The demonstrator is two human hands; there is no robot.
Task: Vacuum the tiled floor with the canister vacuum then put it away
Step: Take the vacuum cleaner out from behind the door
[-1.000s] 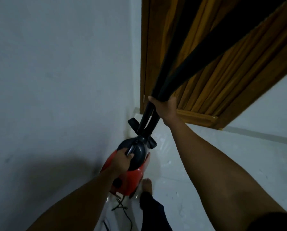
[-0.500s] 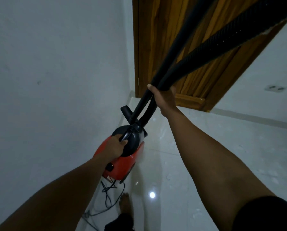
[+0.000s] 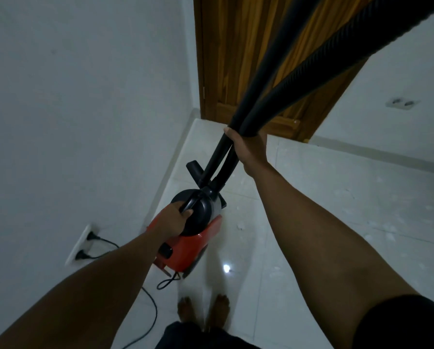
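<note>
The red and black canister vacuum (image 3: 193,245) hangs just above the white tiled floor (image 3: 324,222), close to the left wall. My left hand (image 3: 172,219) is wrapped around its black top handle. My right hand (image 3: 248,144) grips the smooth black tube and the ribbed hose (image 3: 319,64) together; both run up past the top right of the frame. A black nozzle piece (image 3: 194,170) sticks out by the hose joint. The power cord (image 3: 150,311) trails from the vacuum's rear across the floor.
A white wall (image 3: 85,109) runs close on my left, with a socket plate (image 3: 81,244) holding two black plugs near the floor. A wooden door (image 3: 236,59) stands ahead in the corner. Another outlet (image 3: 402,103) is on the right wall. My bare feet (image 3: 203,309) are below.
The view has tilted down and pulled back: the wall socket, cord and both feet have come into sight. The vacuum appears further from the wall, with both hands holding as before.
</note>
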